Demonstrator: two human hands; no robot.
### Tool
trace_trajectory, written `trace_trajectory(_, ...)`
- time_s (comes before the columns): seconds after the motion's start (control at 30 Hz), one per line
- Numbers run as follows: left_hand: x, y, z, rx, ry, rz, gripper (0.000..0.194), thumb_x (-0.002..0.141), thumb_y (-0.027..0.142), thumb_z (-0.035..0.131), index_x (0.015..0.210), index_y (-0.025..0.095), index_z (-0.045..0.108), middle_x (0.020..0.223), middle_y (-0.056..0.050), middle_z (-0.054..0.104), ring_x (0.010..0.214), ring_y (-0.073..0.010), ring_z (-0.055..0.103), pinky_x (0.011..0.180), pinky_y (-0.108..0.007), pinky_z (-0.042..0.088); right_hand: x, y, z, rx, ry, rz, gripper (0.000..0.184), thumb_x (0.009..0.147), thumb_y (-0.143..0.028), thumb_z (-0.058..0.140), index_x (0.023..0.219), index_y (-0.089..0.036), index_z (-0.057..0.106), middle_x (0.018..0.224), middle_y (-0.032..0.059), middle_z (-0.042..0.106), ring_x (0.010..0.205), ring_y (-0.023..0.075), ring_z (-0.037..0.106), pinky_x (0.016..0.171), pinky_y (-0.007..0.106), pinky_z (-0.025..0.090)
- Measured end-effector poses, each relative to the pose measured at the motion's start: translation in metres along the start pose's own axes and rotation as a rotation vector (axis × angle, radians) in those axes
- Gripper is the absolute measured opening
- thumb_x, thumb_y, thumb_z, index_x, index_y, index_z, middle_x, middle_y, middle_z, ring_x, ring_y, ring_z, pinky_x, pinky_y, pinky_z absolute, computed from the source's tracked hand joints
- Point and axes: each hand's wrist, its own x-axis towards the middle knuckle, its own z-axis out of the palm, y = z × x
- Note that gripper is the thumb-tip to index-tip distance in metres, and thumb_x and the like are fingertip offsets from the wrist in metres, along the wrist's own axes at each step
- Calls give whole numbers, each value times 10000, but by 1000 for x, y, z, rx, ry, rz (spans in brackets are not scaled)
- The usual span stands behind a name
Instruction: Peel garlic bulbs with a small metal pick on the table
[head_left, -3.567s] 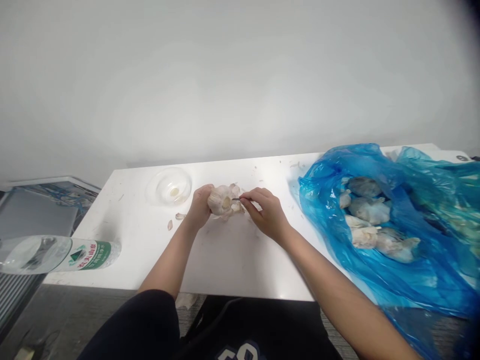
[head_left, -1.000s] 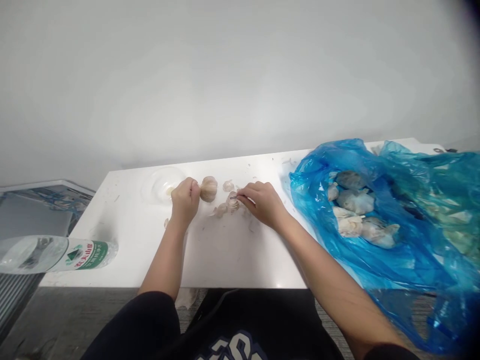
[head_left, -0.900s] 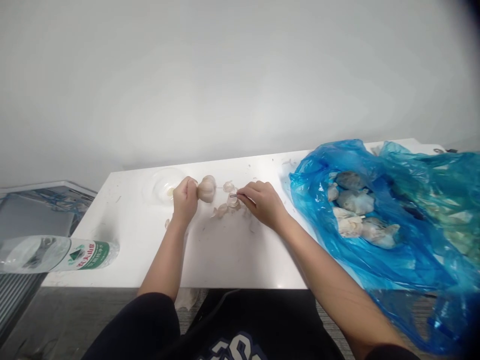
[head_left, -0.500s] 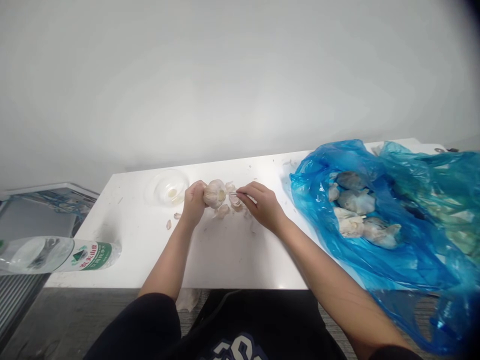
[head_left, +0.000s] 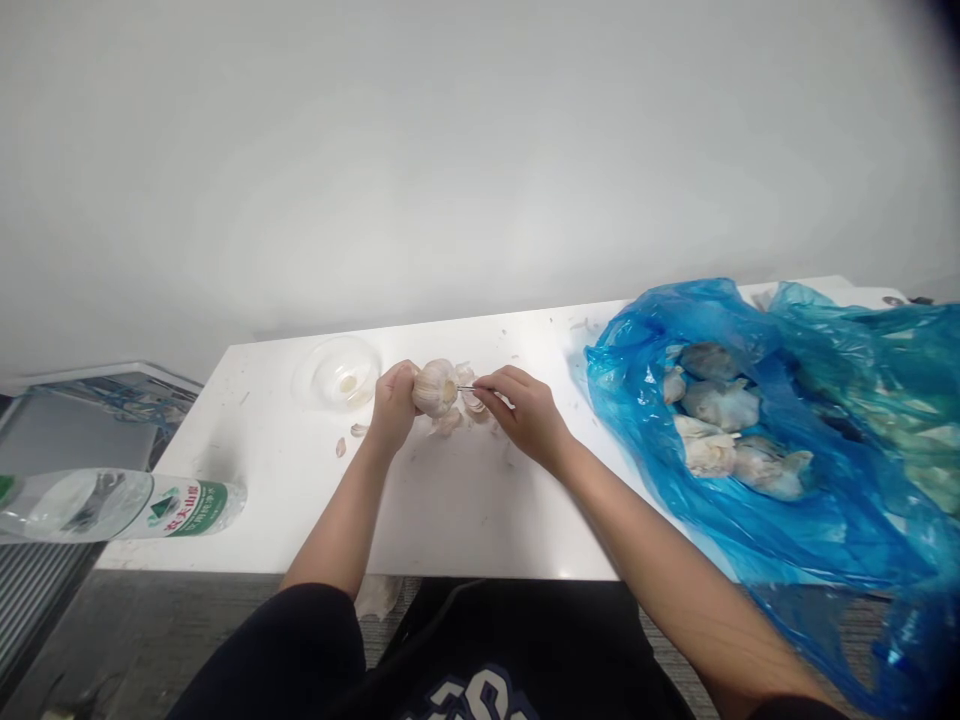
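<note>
Left hand (head_left: 394, 408) has its fingers curled firmly around a garlic bulb (head_left: 435, 388), which sits against the fingertips; right hand (head_left: 526, 413) has its fingers pinching a thin metal pick (head_left: 466, 388), tip at the bulb; loose cloves (head_left: 473, 403) lie below the pick

Bright, even light, soft shadows, dark vignette at top-right corner

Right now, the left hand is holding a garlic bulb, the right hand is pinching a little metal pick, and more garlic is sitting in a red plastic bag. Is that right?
Not quite: the head view shows that the plastic bag is blue, not red. The rest is right: the left hand is holding a garlic bulb, the right hand is pinching a little metal pick, and more garlic is sitting in the bag.
</note>
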Motion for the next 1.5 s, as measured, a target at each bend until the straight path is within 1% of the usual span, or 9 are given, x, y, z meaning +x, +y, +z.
trace_trajectory(0.27, 0, -2, -1, 2, -14, -16, 391, 836, 472, 563, 614, 203, 385, 554, 53, 299, 463, -75, 258, 393, -193, 245, 0, -1, -1, -2, -5, 7, 202, 982, -275, 492, 896, -220, 667, 815, 49, 655, 765, 167, 610, 707, 295, 488)
trace_trajectory(0.47, 1, 0, 0, -11, 22, -35, 392, 814, 463, 587, 609, 204, 376, 543, 58, 293, 456, -71, 249, 385, -190, 245, -1, -2, 0, -20, -20, 3, 203, 985, -279, 487, 909, -224, 668, 826, 55, 652, 770, 172, 612, 716, 300, 495)
trace_trajectory(0.73, 1, -4, 0, -38, 16, -48, 390, 823, 449, 584, 615, 202, 366, 549, 57, 299, 460, -67, 259, 386, -185, 250, -1, -5, 2, -11, 32, -8, 220, 996, -277, 468, 908, -214, 661, 807, 50, 647, 754, 163, 603, 703, 293, 487)
trace_trajectory(0.9, -3, -1, 6, -72, 17, -99, 398, 797, 448, 588, 613, 206, 331, 556, 58, 295, 465, -65, 265, 390, -189, 255, 0, -7, 1, -59, 40, 0, 266, 1005, -277, 431, 857, -220, 645, 798, 52, 654, 743, 159, 604, 680, 284, 473)
trace_trajectory(1.07, -7, 5, 19, -160, 52, -217, 257, 705, 308, 602, 628, 198, 383, 551, 50, 352, 459, -64, 331, 400, -195, 269, -1, -9, 3, -212, 102, -116, 249, 995, -239, 447, 834, -215, 635, 788, 53, 680, 699, 157, 587, 643, 290, 416)
trace_trajectory(1.13, -7, 8, 22, -199, 52, -258, 215, 653, 249, 602, 636, 193, 395, 540, 59, 332, 445, -53, 304, 392, -182, 235, -3, -10, 4, -278, 122, -198, 230, 989, -222, 466, 832, -215, 634, 789, 40, 692, 673, 144, 569, 641, 291, 388)
trace_trajectory(1.23, -5, 11, 21, -256, 44, -267, 237, 610, 211, 605, 629, 190, 369, 538, 71, 290, 440, -36, 262, 384, -161, 194, -4, -13, 5, -317, 171, -306, 181, 972, -196, 513, 834, -208, 630, 769, 13, 695, 641, 124, 543, 621, 284, 350)
trace_trajectory(1.37, -2, 11, 15, -288, 73, -252, 245, 591, 195, 602, 634, 189, 361, 546, 74, 282, 443, -32, 259, 383, -152, 199, -3, -13, 3, -357, 183, -292, 137, 965, -214, 548, 859, -198, 634, 772, 9, 698, 648, 121, 545, 627, 290, 340)
trace_trajectory(1.5, 0, 8, 12, -273, 113, -202, 241, 632, 223, 577, 619, 195, 338, 543, 68, 265, 443, -41, 255, 384, -163, 198, -3, -12, 2, -377, 169, -268, 133, 984, -235, 534, 928, -191, 646, 828, 26, 713, 691, 131, 576, 642, 293, 368)
